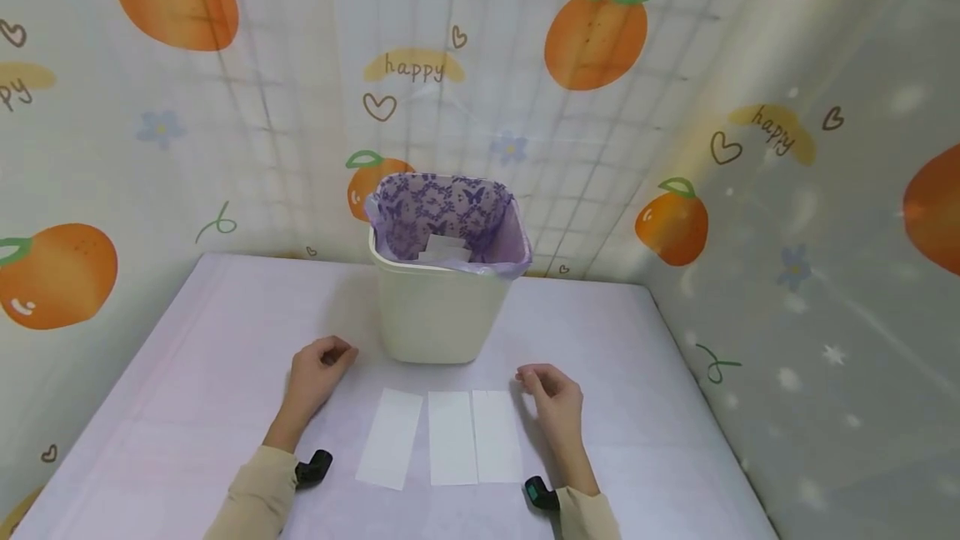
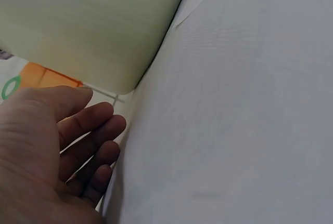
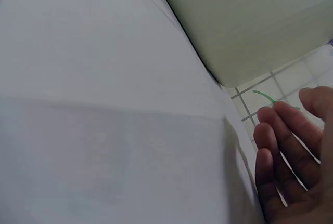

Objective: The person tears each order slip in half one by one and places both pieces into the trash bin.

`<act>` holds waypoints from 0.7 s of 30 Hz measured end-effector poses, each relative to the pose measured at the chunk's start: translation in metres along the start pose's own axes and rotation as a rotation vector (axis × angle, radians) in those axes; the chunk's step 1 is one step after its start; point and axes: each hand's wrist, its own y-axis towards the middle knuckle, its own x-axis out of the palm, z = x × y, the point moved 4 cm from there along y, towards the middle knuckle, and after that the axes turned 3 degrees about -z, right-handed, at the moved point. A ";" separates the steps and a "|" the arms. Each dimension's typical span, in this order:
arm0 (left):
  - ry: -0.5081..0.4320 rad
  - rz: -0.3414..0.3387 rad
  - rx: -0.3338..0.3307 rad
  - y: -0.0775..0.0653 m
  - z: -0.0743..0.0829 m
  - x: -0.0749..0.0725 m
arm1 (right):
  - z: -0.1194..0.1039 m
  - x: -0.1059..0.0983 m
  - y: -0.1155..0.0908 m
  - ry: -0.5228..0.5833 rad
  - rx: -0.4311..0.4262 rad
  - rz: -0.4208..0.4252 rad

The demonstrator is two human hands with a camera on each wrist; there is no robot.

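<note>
A cream waste bin [image 1: 438, 307] with a purple patterned liner [image 1: 442, 211] stands on the pale lilac table [image 1: 187, 373]; white paper lies inside it. Three white paper strips lie in front of it: one [image 1: 390, 437] at the left, two [image 1: 452, 437] [image 1: 497, 435] side by side. My left hand [image 1: 321, 373] rests on the table left of the bin, fingers loosely curled, holding nothing. My right hand [image 1: 551, 394] hovers by the top right corner of the rightmost strip, fingers relaxed and empty. The wrist views show the bin wall [image 2: 93, 21] [image 3: 250, 16] and each empty palm [image 2: 47, 151] [image 3: 291, 161].
Walls with an orange-fruit print close in the table at the back and both sides. The table's right edge [image 1: 697, 407] meets the right wall. Black wrist cameras [image 1: 313, 467] [image 1: 542, 493] sit on both forearms.
</note>
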 end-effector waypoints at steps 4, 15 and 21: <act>0.042 -0.038 0.002 -0.003 0.002 0.005 | -0.001 0.003 -0.006 -0.018 -0.021 -0.049; 0.061 -0.083 0.086 -0.007 0.013 0.018 | -0.011 0.010 -0.017 -0.021 -0.046 -0.119; 0.063 -0.104 0.158 -0.013 0.020 0.025 | -0.020 0.021 -0.027 -0.098 -0.163 -0.192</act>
